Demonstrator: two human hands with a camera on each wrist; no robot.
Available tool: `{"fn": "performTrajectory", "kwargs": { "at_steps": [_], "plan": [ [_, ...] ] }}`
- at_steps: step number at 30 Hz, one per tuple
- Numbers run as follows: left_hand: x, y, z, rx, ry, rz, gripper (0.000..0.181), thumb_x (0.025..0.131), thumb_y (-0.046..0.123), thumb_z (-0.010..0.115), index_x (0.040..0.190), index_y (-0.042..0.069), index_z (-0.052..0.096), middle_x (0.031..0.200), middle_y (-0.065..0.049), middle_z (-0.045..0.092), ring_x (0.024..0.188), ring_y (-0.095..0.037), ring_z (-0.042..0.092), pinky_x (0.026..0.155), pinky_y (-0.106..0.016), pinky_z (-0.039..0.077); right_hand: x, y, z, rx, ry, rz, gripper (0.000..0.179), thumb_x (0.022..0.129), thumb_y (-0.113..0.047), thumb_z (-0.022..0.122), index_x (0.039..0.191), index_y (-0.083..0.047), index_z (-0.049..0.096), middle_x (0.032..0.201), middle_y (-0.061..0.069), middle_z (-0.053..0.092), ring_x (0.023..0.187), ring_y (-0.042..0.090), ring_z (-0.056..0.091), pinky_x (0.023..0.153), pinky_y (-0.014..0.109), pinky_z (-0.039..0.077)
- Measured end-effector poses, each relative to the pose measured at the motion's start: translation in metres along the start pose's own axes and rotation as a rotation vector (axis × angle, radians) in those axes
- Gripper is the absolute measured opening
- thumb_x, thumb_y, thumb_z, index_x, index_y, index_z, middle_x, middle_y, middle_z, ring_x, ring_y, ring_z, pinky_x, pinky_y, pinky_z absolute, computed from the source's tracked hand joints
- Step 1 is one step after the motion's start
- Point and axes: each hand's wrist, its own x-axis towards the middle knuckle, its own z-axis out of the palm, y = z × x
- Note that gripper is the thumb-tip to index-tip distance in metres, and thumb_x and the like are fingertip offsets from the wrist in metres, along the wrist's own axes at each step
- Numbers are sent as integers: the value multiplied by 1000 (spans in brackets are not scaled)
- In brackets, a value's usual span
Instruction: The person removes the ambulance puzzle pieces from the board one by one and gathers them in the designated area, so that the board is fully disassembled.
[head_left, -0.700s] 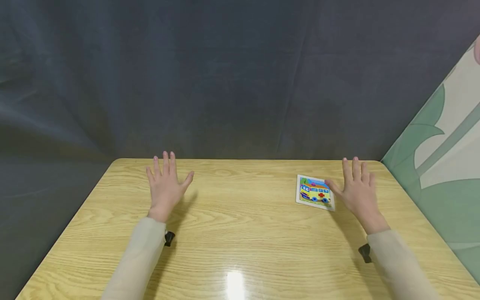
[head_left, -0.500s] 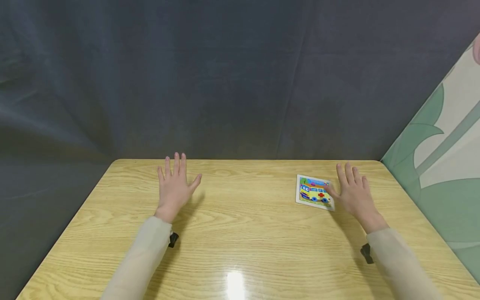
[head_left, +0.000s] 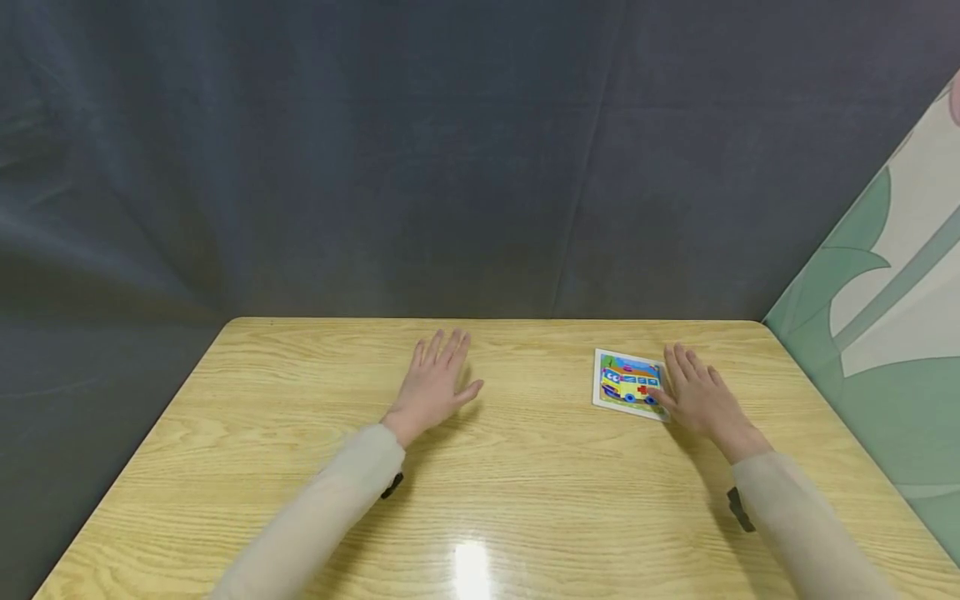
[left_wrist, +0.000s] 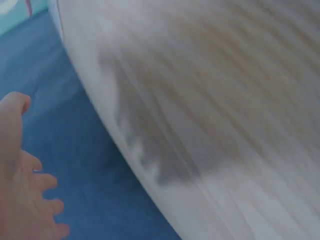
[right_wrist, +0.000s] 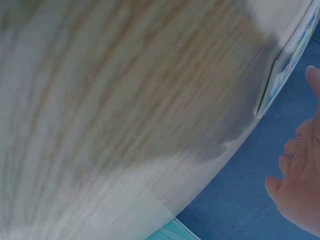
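A square picture puzzle with a white border (head_left: 621, 385) lies flat on the right part of the wooden table, showing a yellow ambulance with a red cross. My right hand (head_left: 705, 402) is just right of it, fingers extended, the thumb overlapping its right edge in the head view. In the right wrist view the puzzle (right_wrist: 286, 65) appears edge-on near the right hand (right_wrist: 300, 170). My left hand (head_left: 431, 392) hovers over the table left of centre, fingers straight and thumb spread, holding nothing. The left wrist view shows the same hand (left_wrist: 25, 185) above its shadow.
The wooden table (head_left: 525, 483) reaches back to a dark cloth curtain (head_left: 465, 167). On the right stands a panel with green leaf shapes (head_left: 885, 350). Each wrist carries a small black camera, and light glares at the table's front middle.
My left hand has swept right and slightly nearer, toward the table's middle. My right hand has lowered and shifted a little left toward the puzzle, which stays in place.
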Motion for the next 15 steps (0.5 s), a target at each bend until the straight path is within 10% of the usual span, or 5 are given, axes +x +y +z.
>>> {"fn": "performTrajectory", "kwargs": {
  "at_steps": [15],
  "plan": [
    [25,83,21,5,-253,275,68,99,53,36,155,19,17,162,1,15,151,-20,8,124,-41,7,-2,0,5,35,-54,-17,74,102,-42,39,145,16,20,149,39,18,137,56,19,109,69,19]
  ]
}}
